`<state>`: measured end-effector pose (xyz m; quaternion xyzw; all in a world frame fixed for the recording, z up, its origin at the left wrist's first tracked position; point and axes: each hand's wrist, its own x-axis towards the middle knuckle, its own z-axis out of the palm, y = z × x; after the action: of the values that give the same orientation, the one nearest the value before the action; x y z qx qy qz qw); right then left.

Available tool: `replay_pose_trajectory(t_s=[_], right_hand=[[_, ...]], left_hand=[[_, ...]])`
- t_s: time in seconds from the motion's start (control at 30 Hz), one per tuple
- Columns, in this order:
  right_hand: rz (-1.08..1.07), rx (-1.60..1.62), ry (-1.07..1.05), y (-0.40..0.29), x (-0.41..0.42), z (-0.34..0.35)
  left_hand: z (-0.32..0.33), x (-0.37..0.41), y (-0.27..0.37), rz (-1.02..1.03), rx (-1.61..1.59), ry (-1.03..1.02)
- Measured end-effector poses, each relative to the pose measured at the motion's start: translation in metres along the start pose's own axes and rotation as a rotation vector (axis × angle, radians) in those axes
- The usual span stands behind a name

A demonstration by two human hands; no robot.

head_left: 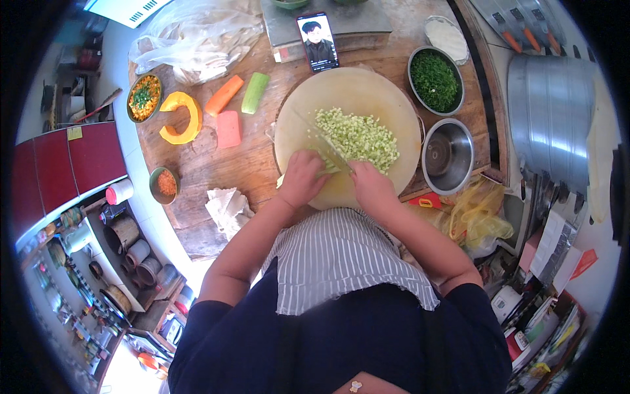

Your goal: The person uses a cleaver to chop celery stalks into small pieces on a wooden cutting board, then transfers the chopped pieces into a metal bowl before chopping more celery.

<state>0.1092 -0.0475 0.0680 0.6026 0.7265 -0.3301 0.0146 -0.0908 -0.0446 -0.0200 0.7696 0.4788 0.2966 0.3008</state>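
Observation:
My right hand (373, 183) grips the handle of a kitchen knife (332, 151), its broad blade slanting up and left over a round chopping board (344, 88). Curled beside the blade, my left hand (301, 178) presses pale green vegetable strips (325, 169) to the board, mostly hidden under the fingers. A heap of finely diced pale green vegetable (364, 139) lies right of the knife. One light strip end (280, 181) pokes out at the board's left edge.
Left of the board lie a peeled green vegetable piece (255, 93), a carrot piece (224, 96), a pink block (229, 129) and a pumpkin ring (183, 118). A phone (317, 42) leans behind. On the right stand a bowl of chopped greens (433, 80) and a metal bowl (448, 156).

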Motion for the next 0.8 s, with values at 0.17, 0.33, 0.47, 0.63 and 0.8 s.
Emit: replay_pose_trajectory(t_s=[0.17,0.33,0.47,0.63,0.8], right_hand=[[0.049,-0.072,-0.110,-0.020,-0.014,0.005],[-0.040,0.079,0.114,0.005,0.023,0.032],[0.054,0.041,0.014,0.000,0.012,0.000],[-0.005,-0.014,-0.090,-0.012,-0.011,0.006],[-0.012,0.062,0.029,-0.006,0.014,0.028]], left_hand=[[0.000,0.000,0.006,-0.033,0.022,0.032],[0.002,-0.003,0.000,-0.015,-0.029,0.025],[0.004,-0.006,-0.003,-0.045,-0.030,0.019],[0.002,-0.006,0.000,-0.023,0.004,0.042],[0.005,-0.006,-0.003,0.012,-0.048,0.058]])
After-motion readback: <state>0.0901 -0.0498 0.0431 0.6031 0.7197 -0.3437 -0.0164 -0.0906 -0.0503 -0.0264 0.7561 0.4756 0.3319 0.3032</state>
